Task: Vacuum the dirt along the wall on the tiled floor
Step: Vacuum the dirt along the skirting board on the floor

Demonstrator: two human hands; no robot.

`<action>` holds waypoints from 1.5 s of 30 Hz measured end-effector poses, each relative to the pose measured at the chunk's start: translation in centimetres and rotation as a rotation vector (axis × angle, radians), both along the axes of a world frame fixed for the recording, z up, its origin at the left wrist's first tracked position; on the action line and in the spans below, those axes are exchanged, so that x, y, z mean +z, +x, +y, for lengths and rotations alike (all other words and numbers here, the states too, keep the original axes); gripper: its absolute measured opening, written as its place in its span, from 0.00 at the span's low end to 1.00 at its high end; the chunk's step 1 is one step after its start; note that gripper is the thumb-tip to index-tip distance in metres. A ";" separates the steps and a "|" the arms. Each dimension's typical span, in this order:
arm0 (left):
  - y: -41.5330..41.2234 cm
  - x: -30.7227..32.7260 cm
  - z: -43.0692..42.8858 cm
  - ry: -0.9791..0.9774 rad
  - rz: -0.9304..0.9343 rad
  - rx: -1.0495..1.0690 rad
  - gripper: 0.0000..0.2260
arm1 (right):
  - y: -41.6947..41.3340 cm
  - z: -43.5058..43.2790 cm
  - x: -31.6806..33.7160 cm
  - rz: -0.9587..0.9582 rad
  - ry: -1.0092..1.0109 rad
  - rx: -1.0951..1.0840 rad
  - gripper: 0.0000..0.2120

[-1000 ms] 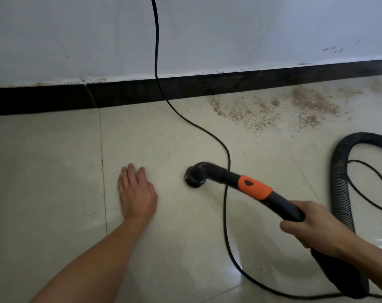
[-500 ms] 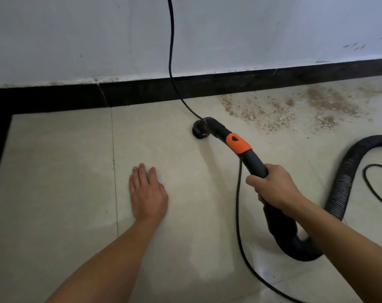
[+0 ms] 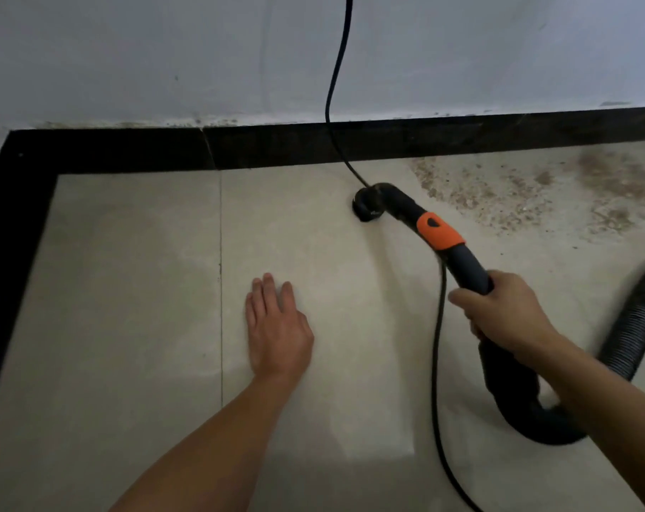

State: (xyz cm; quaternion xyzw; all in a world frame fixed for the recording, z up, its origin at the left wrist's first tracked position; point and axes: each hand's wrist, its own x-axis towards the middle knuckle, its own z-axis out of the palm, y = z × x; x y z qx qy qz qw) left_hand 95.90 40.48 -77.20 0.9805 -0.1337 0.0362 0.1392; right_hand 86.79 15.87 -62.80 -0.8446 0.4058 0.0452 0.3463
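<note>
Floor [image 3: 129, 290], wall [image 3: 166, 49]. Dirt [image 3: 517, 194]: brown patch by wall, just right of nozzle [image 3: 367, 208]. Step, I think: get nozzle onto dirt. Next: slide it right along wall. Hose [image 3: 465, 264]: long way runs from right hand [image 3: 505, 308] up-left toward wall. Right hand grips hose. Left hand [image 3: 276, 327] flat on floor, fingers straight. Nozzle mouth down on tile.

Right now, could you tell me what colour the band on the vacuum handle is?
Orange, on the black vacuum handle; the band shows in the head view.
</note>
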 end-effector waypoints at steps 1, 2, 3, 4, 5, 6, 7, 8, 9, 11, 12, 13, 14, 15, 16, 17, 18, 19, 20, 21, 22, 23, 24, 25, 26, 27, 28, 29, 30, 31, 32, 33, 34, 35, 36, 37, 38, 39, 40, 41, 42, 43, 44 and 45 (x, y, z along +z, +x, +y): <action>0.0 0.0 0.0 0.006 0.001 0.001 0.22 | 1.5 -0.1 -0.2 -0.025 0.036 -0.023 0.07; 0.0 0.0 0.0 0.009 0.003 0.000 0.22 | 2.7 -0.1 -0.5 -0.038 0.062 -0.029 0.07; 0.0 0.0 0.1 0.012 0.007 -0.001 0.22 | 3.9 0.0 -0.7 -0.047 0.083 -0.026 0.08; -0.1 0.0 0.1 0.013 0.011 -0.001 0.22 | 5.0 0.2 -0.9 -0.057 0.102 -0.026 0.08; -0.1 0.1 0.1 0.015 0.016 -0.002 0.23 | 6.0 0.4 -0.9 -0.068 0.121 -0.031 0.09; -0.1 0.2 0.0 0.015 0.020 -0.002 0.23 | 6.9 0.7 -1.0 -0.080 0.135 -0.032 0.09; -0.1 0.2 0.0 0.014 0.024 0.000 0.23 | 7.6 1.0 -1.0 -0.083 0.142 -0.020 0.09; 0.0 0.3 -0.1 0.012 0.026 0.002 0.23 | 8.0 1.3 -1.0 -0.076 0.149 0.004 0.09; 0.0 0.3 -0.1 0.011 0.028 0.001 0.23 | 8.3 1.7 -1.0 -0.067 0.159 0.037 0.09; -0.1 0.3 0.0 0.013 0.040 -0.002 0.23 | 8.7 2.3 -1.1 -0.053 0.162 0.099 0.09; -0.1 0.4 0.0 0.017 0.047 0.001 0.23 | 8.9 2.6 -1.2 -0.049 0.140 0.116 0.09; -0.1 0.4 0.0 0.019 0.052 0.003 0.23 | 9.2 2.9 -1.3 -0.049 0.104 0.117 0.08; -0.1 0.5 -0.1 0.020 0.058 0.002 0.24 | 9.6 3.2 -1.3 -0.051 0.066 0.109 0.08; -0.1 0.5 -0.1 0.025 0.065 -0.002 0.24 | 9.9 3.6 -1.3 -0.050 0.033 0.106 0.09; -0.1 0.5 -0.1 0.033 0.069 -0.002 0.24 | 10.1 4.1 -1.4 -0.043 0.001 0.116 0.09; 0.0 0.5 0.0 0.040 0.070 0.001 0.24 | 10.1 4.7 -1.5 -0.029 -0.032 0.141 0.10; 0.0 0.4 0.0 0.043 0.070 0.005 0.24 | 10.1 5.4 -1.6 -0.014 -0.062 0.176 0.10; -0.1 0.5 0.0 0.044 0.075 0.005 0.25 | 10.1 6.2 -1.6 -0.004 -0.084 0.212 0.11; -0.1 0.5 0.0 0.046 0.082 0.002 0.25 | 10.3 7.0 -1.7 -0.006 -0.103 0.249 0.11; -0.2 0.6 0.0 0.049 0.083 0.002 0.25 | 10.8 7.9 -1.8 -0.015 -0.127 0.290 0.11; -0.2 0.6 -0.1 0.045 0.083 0.003 0.25 | 11.6 8.7 -1.8 -0.026 -0.157 0.330 0.12; -0.1 0.6 -0.1 0.038 0.084 0.001 0.25 | 12.5 9.5 -1.8 -0.036 -0.189 0.369 0.12; -0.1 0.6 -0.1 0.030 0.085 -0.003 0.24 | 13.4 10.2 -1.8 -0.040 -0.219 0.412 0.13; -0.1 0.5 -0.1 0.025 0.084 -0.006 0.24 | 14.3 10.9 -1.7 -0.042 -0.251 0.459 0.13; -0.1 0.4 0.0 0.021 0.080 -0.008 0.24 | 14.9 11.4 -1.5 -0.039 -0.282 0.503 0.14; 0.0 0.4 0.0 0.019 0.081 -0.008 0.24 | 15.4 11.6 -1.4 -0.036 -0.309 0.534 0.14; 0.0 0.4 0.1 0.022 0.085 -0.009 0.24 | 15.6 11.4 -1.3 -0.032 -0.330 0.550 0.15; 0.0 0.4 0.2 0.029 0.089 -0.011 0.24 | 15.5 10.8 -1.2 -0.029 -0.347 0.550 0.15; 0.0 0.4 0.2 0.034 0.090 -0.015 0.24 | 15.1 9.9 -1.1 -0.020 -0.361 0.536 0.16; 0.1 0.5 0.2 0.033 0.088 -0.018 0.24 | 14.5 8.7 -1.0 -0.005 -0.368 0.503 0.16; 0.2 0.5 0.1 0.027 0.085 -0.019 0.24 | 13.6 7.3 -0.9 0.013 -0.366 0.450 0.15; 0.3 0.5 0.1 0.021 0.081 -0.018 0.24 | 12.5 5.7 -0.7 0.036 -0.352 0.383 0.14; 0.3 0.5 0.1 0.017 0.076 -0.018 0.24 | 11.0 4.1 -0.5 0.064 -0.327 0.311 0.14; 0.3 0.4 0.2 0.015 0.073 -0.020 0.24 | 9.4 2.5 -0.1 0.091 -0.294 0.244 0.13; 0.3 0.3 0.2 0.014 0.073 -0.021 0.24 | 7.7 1.1 0.2 0.109 -0.260 0.190 0.12; 0.3 0.2 0.3 0.013 0.078 -0.020 0.24 | 5.9 0.0 0.5 0.119 -0.233 0.152 0.11; 0.3 0.1 0.4 0.011 0.083 -0.022 0.24 | 4.1 -0.6 0.8 0.127 -0.209 0.125 0.10; 0.3 0.1 0.5 0.008 0.084 -0.022 0.24 | 2.4 -0.7 1.1 0.126 -0.183 0.109 0.09; 0.2 0.0 0.5 0.004 0.082 -0.022 0.23 | 0.9 -0.5 1.3 0.122 -0.150 0.103 0.07; 0.2 0.0 0.5 -0.001 0.078 -0.021 0.23 | -0.4 0.1 1.4 0.120 -0.120 0.111 0.06; 0.1 0.1 0.5 -0.008 0.069 -0.021 0.23 | -1.5 0.9 1.4 0.119 -0.098 0.133 0.06; 0.1 0.1 0.5 -0.016 0.058 -0.022 0.22 | -2.5 1.8 1.4 0.123 -0.083 0.163 0.06; 0.1 0.0 0.6 -0.021 0.049 -0.023 0.20 | -3.5 2.6 1.2 0.127 -0.075 0.193 0.06; 0.0 0.0 0.7 -0.025 0.047 -0.022 0.19 | -4.4 3.2 1.2 0.135 -0.073 0.221 0.07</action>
